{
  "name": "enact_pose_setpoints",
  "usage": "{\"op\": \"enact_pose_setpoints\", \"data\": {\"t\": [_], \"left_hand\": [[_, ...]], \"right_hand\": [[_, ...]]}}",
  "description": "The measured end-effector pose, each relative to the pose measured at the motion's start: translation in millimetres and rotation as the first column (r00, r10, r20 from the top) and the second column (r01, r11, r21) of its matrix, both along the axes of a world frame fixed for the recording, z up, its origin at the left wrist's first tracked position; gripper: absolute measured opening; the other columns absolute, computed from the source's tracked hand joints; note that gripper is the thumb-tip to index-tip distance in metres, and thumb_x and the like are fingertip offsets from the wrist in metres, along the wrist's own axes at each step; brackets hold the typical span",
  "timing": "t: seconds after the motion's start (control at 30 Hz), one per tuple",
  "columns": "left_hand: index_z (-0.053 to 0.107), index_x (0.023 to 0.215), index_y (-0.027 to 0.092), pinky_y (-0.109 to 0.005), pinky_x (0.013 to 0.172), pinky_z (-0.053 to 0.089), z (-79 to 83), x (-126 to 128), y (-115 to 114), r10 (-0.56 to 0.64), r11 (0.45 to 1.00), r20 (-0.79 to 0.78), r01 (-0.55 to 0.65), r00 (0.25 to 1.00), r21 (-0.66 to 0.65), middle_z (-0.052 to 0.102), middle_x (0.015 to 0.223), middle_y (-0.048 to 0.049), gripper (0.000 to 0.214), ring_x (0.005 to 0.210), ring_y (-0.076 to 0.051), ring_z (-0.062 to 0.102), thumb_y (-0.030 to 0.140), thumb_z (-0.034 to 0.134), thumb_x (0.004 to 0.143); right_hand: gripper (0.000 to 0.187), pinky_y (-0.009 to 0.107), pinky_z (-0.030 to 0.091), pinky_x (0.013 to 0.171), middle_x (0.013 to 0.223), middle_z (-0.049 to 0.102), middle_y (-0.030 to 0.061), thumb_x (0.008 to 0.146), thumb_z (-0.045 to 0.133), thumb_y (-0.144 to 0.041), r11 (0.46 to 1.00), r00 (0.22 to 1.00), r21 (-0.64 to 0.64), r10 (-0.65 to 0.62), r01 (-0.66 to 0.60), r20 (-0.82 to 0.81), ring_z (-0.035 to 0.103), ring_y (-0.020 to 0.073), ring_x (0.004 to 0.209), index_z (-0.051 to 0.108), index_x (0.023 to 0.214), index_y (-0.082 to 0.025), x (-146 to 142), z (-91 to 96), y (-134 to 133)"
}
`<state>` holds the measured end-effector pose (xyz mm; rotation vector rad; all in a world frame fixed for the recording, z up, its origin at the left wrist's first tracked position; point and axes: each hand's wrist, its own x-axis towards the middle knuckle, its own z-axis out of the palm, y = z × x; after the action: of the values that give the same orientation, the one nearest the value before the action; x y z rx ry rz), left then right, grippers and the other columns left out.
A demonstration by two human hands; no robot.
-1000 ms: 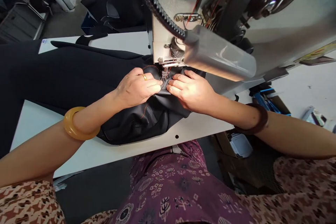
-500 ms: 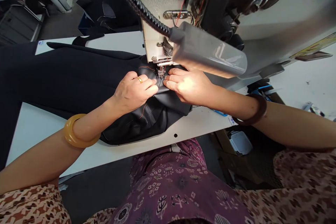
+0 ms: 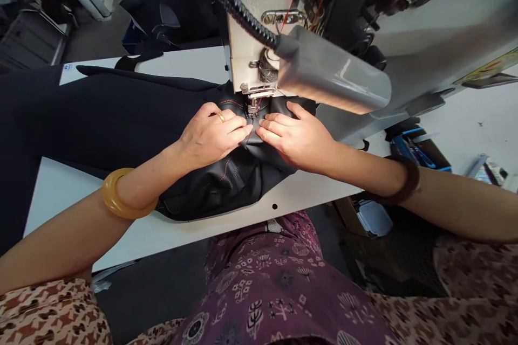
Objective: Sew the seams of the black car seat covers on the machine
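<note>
A black fabric piece with orange stitching [image 3: 226,178] lies on the white sewing table [image 3: 60,194], bunched under the presser foot [image 3: 253,105] of a grey sewing machine [image 3: 332,27]. My left hand [image 3: 210,135], with a gold ring, presses curled fingers on the fabric just left of the foot. My right hand [image 3: 293,137] lies on the fabric just right of it, fingers together and pinching a fold. The fingertips of both hands nearly meet in front of the needle. A yellow bangle [image 3: 119,197] is on my left wrist, a dark bangle [image 3: 407,180] on my right.
A grey lamp housing on a black corrugated hose [image 3: 335,78] hangs over my right hand. More black fabric [image 3: 101,113] spreads left across the table. Blue tools [image 3: 408,145] lie at the right. A box [image 3: 364,215] sits under the table edge.
Both hands stay at the presser foot on the fabric; they shifted slightly with the seam. The view wobbled up and back.
</note>
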<state>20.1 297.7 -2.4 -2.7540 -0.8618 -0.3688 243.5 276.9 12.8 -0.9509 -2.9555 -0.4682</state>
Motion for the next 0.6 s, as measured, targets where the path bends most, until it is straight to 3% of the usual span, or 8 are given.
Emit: {"op": "enact_pose_setpoints", "data": {"t": [0.3,0.5,0.6], "left_hand": [[0.062,0.113,0.024,-0.037,0.061,0.037,-1.1,4,-14,0.128,0.991,-0.074,-0.125,0.989,0.042,0.073,0.106,-0.0023,0.034,0.076,-0.019,0.064,0.025,0.032,0.098],[0.065,0.109,0.019,-0.035,0.060,0.033,-7.6,4,-15,0.110,0.968,-0.050,-0.096,0.993,0.234,0.074,0.104,-0.0034,0.028,0.075,-0.017,0.063,0.025,0.040,0.097],[0.064,0.110,0.016,-0.035,0.060,0.033,-10.5,5,-16,0.084,0.956,-0.017,-0.076,0.996,0.283,0.074,0.103,-0.0058,0.026,0.075,-0.018,0.063,0.023,0.043,0.096]], "right_hand": [[0.038,0.036,0.048,0.079,0.119,0.066,0.0086,0.094,0.030,-0.013,0.998,0.999,-0.046,-0.049,0.050,0.010,0.060,0.0216,0.106,0.063,0.113,-0.014,-2,4.2,6],[0.038,0.040,0.041,0.098,0.118,0.067,0.0069,0.096,0.030,-0.019,0.987,0.989,-0.140,-0.094,0.078,-0.113,0.055,0.0207,0.117,0.061,0.120,-0.018,-2,6.8,15],[0.042,0.041,0.041,0.100,0.126,0.063,0.0076,0.097,0.026,-0.019,0.985,0.992,-0.138,-0.109,0.099,-0.066,0.052,0.0212,0.123,0.058,0.124,-0.017,-2,6.7,18]]}}
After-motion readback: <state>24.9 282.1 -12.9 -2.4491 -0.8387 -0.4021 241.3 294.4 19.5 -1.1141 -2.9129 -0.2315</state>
